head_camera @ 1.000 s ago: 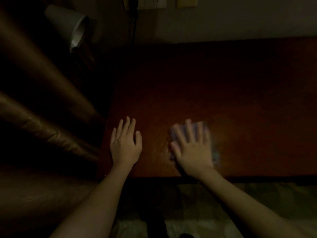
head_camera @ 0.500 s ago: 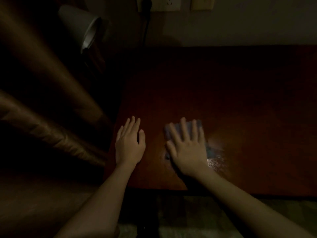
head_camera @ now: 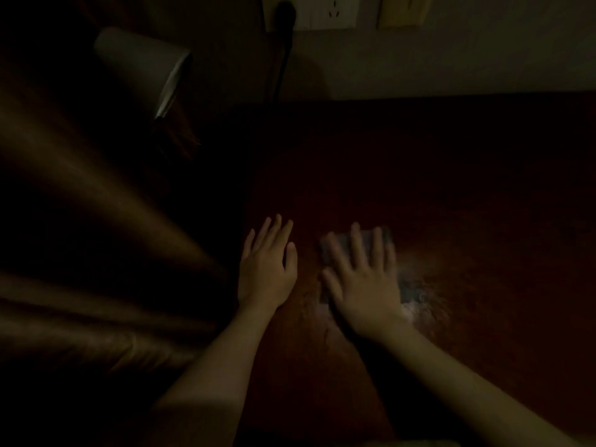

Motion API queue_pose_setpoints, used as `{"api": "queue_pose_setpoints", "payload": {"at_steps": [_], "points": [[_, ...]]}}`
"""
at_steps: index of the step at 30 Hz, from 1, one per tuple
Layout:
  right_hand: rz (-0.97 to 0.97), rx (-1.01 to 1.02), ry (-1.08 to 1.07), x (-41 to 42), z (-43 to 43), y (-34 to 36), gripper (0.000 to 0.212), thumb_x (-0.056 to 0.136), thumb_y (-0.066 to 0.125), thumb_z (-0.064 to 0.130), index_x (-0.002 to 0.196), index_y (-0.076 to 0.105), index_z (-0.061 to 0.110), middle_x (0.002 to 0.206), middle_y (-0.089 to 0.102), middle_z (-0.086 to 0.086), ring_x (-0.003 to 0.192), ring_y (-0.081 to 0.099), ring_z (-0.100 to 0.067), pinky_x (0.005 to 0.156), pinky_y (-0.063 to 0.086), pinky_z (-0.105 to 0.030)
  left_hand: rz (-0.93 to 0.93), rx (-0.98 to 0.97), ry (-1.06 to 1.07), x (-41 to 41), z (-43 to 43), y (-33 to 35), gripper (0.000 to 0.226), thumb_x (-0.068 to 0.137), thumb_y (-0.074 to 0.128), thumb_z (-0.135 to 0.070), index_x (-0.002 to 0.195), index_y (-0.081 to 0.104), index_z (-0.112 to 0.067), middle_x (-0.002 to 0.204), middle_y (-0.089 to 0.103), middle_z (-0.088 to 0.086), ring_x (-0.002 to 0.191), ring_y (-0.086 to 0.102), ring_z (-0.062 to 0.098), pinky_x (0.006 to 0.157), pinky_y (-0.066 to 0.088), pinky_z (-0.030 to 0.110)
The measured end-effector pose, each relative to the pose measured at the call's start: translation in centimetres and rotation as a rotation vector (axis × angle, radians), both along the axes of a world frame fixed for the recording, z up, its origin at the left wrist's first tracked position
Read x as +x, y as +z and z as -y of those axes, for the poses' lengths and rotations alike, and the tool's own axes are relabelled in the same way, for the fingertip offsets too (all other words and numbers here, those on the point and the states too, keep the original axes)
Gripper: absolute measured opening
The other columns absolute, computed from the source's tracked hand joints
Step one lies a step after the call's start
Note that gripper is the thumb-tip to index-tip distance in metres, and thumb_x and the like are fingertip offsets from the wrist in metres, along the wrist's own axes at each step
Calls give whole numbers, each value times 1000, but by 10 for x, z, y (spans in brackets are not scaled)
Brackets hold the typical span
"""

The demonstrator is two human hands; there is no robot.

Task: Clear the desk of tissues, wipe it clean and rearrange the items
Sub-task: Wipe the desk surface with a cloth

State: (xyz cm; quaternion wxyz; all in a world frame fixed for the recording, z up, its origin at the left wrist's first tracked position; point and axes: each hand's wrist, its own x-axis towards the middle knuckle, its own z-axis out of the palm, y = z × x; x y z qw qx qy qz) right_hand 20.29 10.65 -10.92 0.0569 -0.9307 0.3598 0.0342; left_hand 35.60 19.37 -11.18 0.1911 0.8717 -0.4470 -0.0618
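The room is very dark. My right hand [head_camera: 362, 282] lies flat with spread, straight fingers on a bluish-grey cloth [head_camera: 364, 237], pressing it onto the dark red wooden desk [head_camera: 467, 204]. Most of the cloth is hidden under the palm; its far edge and right edge show. My left hand [head_camera: 267, 266] rests flat on the desk near its left edge, fingers straight and together, a little to the left of the cloth. A faint wet sheen [head_camera: 422, 304] glints on the wood just right of my right wrist. No tissues are visible.
A lamp shade [head_camera: 142, 66] tilts at the upper left. A wall socket [head_camera: 309, 11] with a black plug and cord [head_camera: 283, 43] sits above the desk's back edge, a switch plate [head_camera: 403, 9] beside it. Brown curtain folds [head_camera: 96, 221] hang left of the desk.
My right hand with the cloth has slid slightly leftward, toward my left hand. The camera view has shifted, showing more of the wall and desk. My left hand stays planted.
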Motion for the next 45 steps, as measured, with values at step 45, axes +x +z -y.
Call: {"api": "queue_pose_setpoints", "payload": {"at_steps": [45], "points": [[-43,-15,79,147,249,6,66,82,-15,66,144,-14,45,160,-11,0,145,-16,-31,116,-11,-43,-26,58,41,130,158,-1,59,95,14,-40,151,27,-25,160,19,-3,149,6,13,121,4,38]]}}
